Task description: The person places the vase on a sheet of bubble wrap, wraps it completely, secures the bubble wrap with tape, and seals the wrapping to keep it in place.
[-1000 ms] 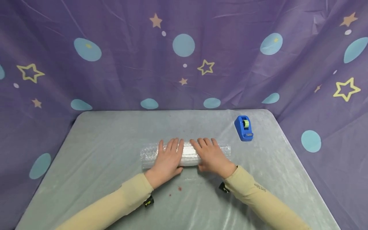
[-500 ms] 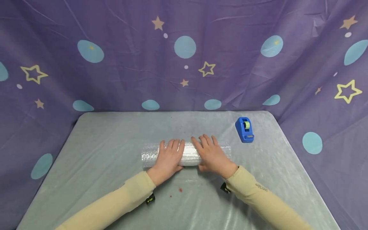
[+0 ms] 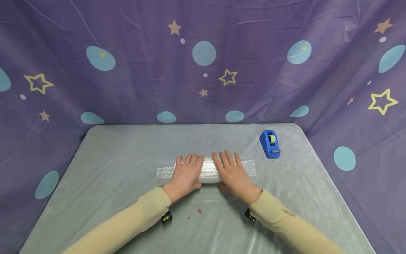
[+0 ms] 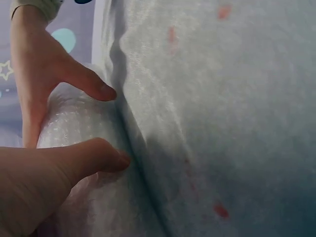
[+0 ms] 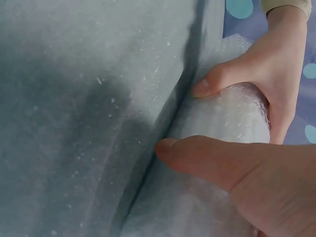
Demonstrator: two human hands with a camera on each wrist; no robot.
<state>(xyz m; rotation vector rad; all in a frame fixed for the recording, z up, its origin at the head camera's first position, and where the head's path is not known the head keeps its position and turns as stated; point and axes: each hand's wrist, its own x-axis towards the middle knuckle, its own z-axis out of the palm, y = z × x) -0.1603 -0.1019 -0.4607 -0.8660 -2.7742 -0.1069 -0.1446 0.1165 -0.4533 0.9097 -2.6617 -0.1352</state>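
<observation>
A roll of clear bubble wrap lies crosswise on the grey-covered table. My left hand grips it left of the middle, its fingers over the top and far side. To the right, my right hand holds the roll in the same way, with a gap between the two hands. Both wrist views show the thumbs along the near side, the left thumb and the right thumb close to the table cover. Whether anything is wrapped inside, I cannot tell. The fingertips are hidden in the wrist views.
A blue tape dispenser with a yellow-green roll stands at the back right of the table. Small red marks dot the cover in front of the hands. A purple curtain with stars and blue spots hangs behind and at the sides.
The right hand has shifted slightly on the bubble wrap roll, its wrist coming a little toward me. The left hand and the roll stay almost in place; the head view tilts slightly.
</observation>
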